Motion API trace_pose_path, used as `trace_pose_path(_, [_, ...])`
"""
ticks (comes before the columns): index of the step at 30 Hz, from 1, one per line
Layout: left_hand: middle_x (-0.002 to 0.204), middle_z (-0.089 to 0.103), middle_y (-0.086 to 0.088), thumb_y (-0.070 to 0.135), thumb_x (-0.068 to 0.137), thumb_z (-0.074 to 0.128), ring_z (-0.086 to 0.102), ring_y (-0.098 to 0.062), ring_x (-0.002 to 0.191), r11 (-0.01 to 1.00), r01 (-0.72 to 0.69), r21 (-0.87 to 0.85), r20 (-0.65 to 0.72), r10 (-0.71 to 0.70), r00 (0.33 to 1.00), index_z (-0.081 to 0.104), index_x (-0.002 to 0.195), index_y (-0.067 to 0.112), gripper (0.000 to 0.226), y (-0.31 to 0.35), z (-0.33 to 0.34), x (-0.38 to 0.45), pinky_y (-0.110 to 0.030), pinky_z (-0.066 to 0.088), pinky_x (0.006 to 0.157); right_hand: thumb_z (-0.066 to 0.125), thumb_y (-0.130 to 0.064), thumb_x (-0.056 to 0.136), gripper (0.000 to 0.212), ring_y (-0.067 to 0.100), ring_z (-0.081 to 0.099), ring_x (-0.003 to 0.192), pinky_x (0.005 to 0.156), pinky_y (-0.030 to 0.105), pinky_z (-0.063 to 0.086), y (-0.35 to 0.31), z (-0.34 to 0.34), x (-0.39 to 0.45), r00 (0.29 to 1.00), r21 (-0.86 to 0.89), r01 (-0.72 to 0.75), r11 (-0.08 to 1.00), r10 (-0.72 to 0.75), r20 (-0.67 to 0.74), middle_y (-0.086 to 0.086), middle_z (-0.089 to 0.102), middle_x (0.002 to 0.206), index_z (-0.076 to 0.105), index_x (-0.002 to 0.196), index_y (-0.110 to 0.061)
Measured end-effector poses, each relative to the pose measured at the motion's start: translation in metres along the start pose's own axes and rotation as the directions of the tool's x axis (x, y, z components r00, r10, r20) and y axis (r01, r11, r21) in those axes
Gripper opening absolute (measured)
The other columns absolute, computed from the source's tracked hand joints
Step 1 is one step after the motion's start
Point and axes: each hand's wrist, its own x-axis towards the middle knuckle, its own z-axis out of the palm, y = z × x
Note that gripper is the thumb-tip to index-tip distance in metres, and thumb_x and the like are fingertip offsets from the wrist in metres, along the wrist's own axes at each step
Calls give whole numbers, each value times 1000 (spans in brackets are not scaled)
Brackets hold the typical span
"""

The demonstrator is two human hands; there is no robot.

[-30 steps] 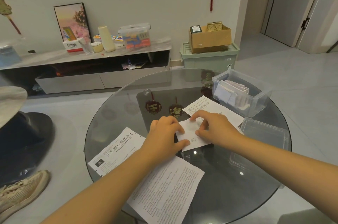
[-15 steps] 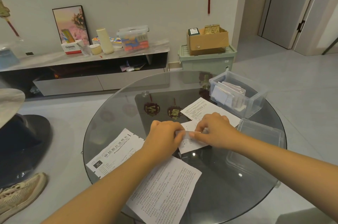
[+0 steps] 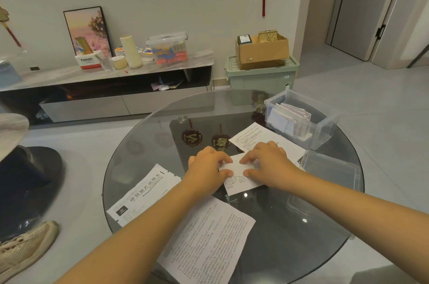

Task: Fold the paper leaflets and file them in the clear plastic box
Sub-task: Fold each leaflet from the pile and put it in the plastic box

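A small white leaflet (image 3: 239,180) lies partly folded on the round glass table (image 3: 290,218). My left hand (image 3: 206,167) and my right hand (image 3: 269,165) both pinch its raised upper flap, fingers curled over the fold. The clear plastic box (image 3: 325,128) stands at the table's far right with several folded leaflets upright inside. Its clear lid (image 3: 332,174) lies flat just in front of it. Three unfolded leaflets lie around: one at the left (image 3: 141,195), one near the front (image 3: 206,244), one behind my right hand (image 3: 253,135).
A low TV cabinet (image 3: 104,88) with boxes, a cup and a framed picture runs along the back wall. A green storage bin (image 3: 262,74) carries a cardboard box. A dark chair base and a shoe (image 3: 23,251) are on the floor at the left.
The leaflet's far edge was lifted off the glass and folded toward me; both hands now pinch the flap lower over the paper's middle.
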Motion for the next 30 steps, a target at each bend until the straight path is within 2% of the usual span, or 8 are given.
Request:
trace_pose_path(5, [116,47,6,27,88,65,46,-16,108,998,11,-69,47,-8,999,51,98,32,17,6,-2,1,-32,33,102,64,-34,86,25,15,38,109,88,28,30,-2,-3,0,1000,54,3,999,-4,30,-4,52,115,60,110,-31])
trace_pose_path(10, [87,48,12,20,87,66,48,-15,90,988,29,-150,61,-20,998,44,76,32,27,11,-4,-1,-20,39,71,67,-25,83,25,12,45,97,91,31,40,-3,-6,-3,998,182,-30,983,20,59,-6,56,104,56,106,-27])
trace_pose_path(12, [83,50,12,18,86,67,49,-10,77,981,31,-190,41,-24,999,45,77,31,27,13,-5,0,-15,37,59,66,-26,84,29,10,49,91,89,29,44,-3,-8,-3,995,220,-68,973,51,85,-8,54,99,55,111,-28])
trace_pose_path(15, [84,54,11,17,85,67,49,-7,68,961,10,-275,-14,-14,1000,52,88,28,19,16,-11,1,-9,39,51,64,-29,86,16,7,51,78,68,19,42,0,-18,-1,995,265,-72,962,51,84,-7,58,93,66,101,-24])
trace_pose_path(18, [81,57,11,21,84,69,50,-4,67,943,-18,-333,-61,-2,998,60,87,28,12,24,-21,8,-10,38,56,63,-30,87,16,10,54,75,62,19,40,4,-36,-1,998,285,-64,956,57,30,-2,65,89,71,94,-18])
trace_pose_path(22, [83,65,7,22,86,67,60,-8,75,877,-39,-479,-118,-20,993,67,83,27,7,42,-26,19,-21,50,69,62,-31,88,19,16,58,80,64,24,43,11,-59,-1,995,325,-68,943,90,-50,4,69,89,73,92,-16])
trace_pose_path(24, [77,67,5,21,85,68,60,-7,69,859,-54,-508,-144,-22,989,69,81,26,7,49,-29,24,-20,50,66,59,-28,90,15,14,56,78,58,19,38,15,-69,-2,992,366,-63,928,98,-77,1,67,87,72,91,-19])
trace_pose_path(30, [61,64,2,17,80,73,53,-5,54,849,-116,-516,-126,58,990,77,83,22,7,82,-47,63,-19,44,57,60,-17,88,13,9,55,74,60,18,38,37,-107,4,958,358,-88,929,178,-225,-7,64,79,73,88,-21])
